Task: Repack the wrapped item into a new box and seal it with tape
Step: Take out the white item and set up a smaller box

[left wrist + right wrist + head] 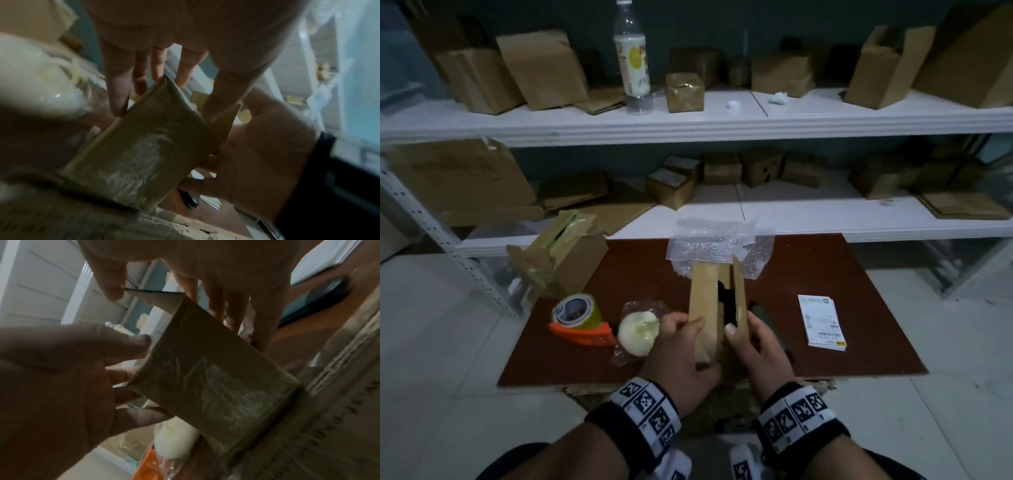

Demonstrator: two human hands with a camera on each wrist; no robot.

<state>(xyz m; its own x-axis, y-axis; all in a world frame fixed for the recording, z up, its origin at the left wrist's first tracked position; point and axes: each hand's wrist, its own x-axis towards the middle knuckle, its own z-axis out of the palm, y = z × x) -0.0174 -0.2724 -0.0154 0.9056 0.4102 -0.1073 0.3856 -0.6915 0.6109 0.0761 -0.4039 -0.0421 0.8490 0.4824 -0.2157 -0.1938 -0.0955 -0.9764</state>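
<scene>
1. Nearest me, my left hand (681, 346) and right hand (755, 339) clasp a small brown cardboard box (717, 308) from either side, fingers curled round its walls and thumbs up at the open top.
2. The box stands upright at the near edge of the dark red board (808, 274). Its top flaps stand up and the inside looks dark; I cannot tell what, if anything, is in it. From the wrist views its bottom face is glossy with clear tape (131, 164).
3. Just to the left of my left hand lies the wrapped item (638, 330): a pale, round, cream-white lump in crinkled clear film, resting on the board and not in the box.
4. Left of that sits a tape dispenser (582, 323) with an orange body and a greenish roll.
5. To the right of the box, a dark flat object peeps out behind my right hand; further right lies a white printed label sheet (822, 322).
6. Behind the box lies a sheet of bubble wrap (719, 243).
7. At the far left corner of the board an opened, taped box (561, 255) stands tilted.
8. Beyond, white shelves (722, 123) hold many cardboard boxes and a clear plastic bottle (631, 58).
</scene>
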